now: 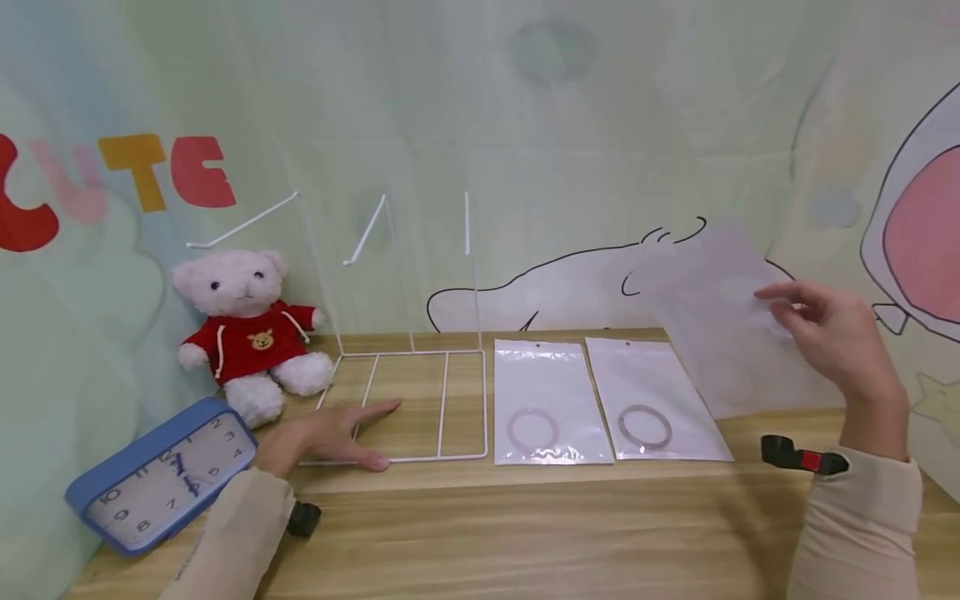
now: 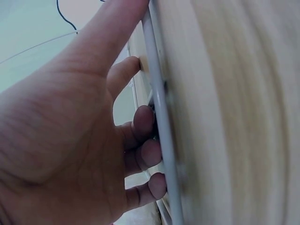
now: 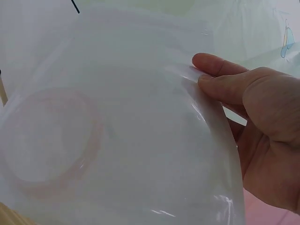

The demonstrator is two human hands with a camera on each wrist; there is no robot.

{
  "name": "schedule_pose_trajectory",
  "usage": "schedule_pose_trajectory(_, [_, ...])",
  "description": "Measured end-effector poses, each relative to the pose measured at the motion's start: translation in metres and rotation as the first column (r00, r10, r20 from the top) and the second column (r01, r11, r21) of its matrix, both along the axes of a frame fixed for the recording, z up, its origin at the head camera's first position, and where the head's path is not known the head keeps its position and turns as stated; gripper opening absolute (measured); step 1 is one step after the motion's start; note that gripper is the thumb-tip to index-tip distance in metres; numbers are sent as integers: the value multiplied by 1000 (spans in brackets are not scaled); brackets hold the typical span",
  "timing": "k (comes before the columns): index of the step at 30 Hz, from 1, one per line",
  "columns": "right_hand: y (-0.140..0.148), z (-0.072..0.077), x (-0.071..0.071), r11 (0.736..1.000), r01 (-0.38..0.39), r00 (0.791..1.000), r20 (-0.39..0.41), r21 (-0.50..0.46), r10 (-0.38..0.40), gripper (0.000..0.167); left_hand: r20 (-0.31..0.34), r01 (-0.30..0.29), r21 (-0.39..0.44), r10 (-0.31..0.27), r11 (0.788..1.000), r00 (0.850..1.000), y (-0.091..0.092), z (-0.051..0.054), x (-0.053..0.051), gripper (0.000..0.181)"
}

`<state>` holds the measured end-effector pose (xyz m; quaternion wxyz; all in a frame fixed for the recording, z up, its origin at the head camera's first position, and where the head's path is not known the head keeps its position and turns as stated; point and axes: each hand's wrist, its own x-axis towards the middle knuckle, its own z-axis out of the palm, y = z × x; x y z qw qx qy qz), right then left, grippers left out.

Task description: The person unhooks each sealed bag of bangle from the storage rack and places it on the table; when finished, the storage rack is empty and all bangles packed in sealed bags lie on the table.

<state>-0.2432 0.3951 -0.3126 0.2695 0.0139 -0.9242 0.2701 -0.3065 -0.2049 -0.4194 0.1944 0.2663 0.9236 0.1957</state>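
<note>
My right hand [image 1: 840, 342] pinches the edge of a translucent white bag [image 1: 750, 350] between thumb and fingers, holding it up at the right. Through the plastic, the right wrist view shows a pinkish ring, perhaps a bangle [image 3: 91, 150]. My left hand [image 1: 333, 435] rests with spread fingers at the front left of a white wire rack [image 1: 486, 408]. In the left wrist view its fingers lie loosely along a white rod [image 2: 161, 108]. Two similar bags lie flat beside the rack: one bag [image 1: 540, 375] with a pale pink ring, another bag [image 1: 645, 375] with a grey-brown ring.
A white teddy bear [image 1: 255, 342] in a red top sits left of the rack. In front of it, a blue-framed clock [image 1: 161, 475] leans at an angle. Three hooked arms top the rack's uprights. A printed curtain [image 1: 555, 208] hangs behind the wooden table [image 1: 525, 533].
</note>
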Motion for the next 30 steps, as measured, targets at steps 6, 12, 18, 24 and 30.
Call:
schedule_pose_trajectory(6, [12, -5, -1, 1000, 15, 999, 43, 15, -16, 28, 3, -18, -16, 18, 1000, 1000, -1, -1, 0, 99])
schedule_pose_trajectory(12, [26, -10, -1, 1000, 9, 994, 105, 18, -11, 27, 3, -30, -22, 31, 999, 1000, 0, -1, 1, 99])
schedule_pose_trajectory(18, [38, -18, -3, 1000, 13, 985, 172, 7, -14, 29, 3, -36, -13, 36, 999, 999, -1, 2, 2, 99])
schedule_pose_trajectory(24, [46, -24, -7, 999, 28, 978, 204, 25, -33, 31, -7, -11, 11, 11, 1000, 1000, -2, 2, 2, 97])
schedule_pose_trajectory(30, [50, -26, -15, 998, 35, 977, 209, 57, -47, 26, -3, 5, 33, -5, 999, 1000, -1, 1, 2, 96])
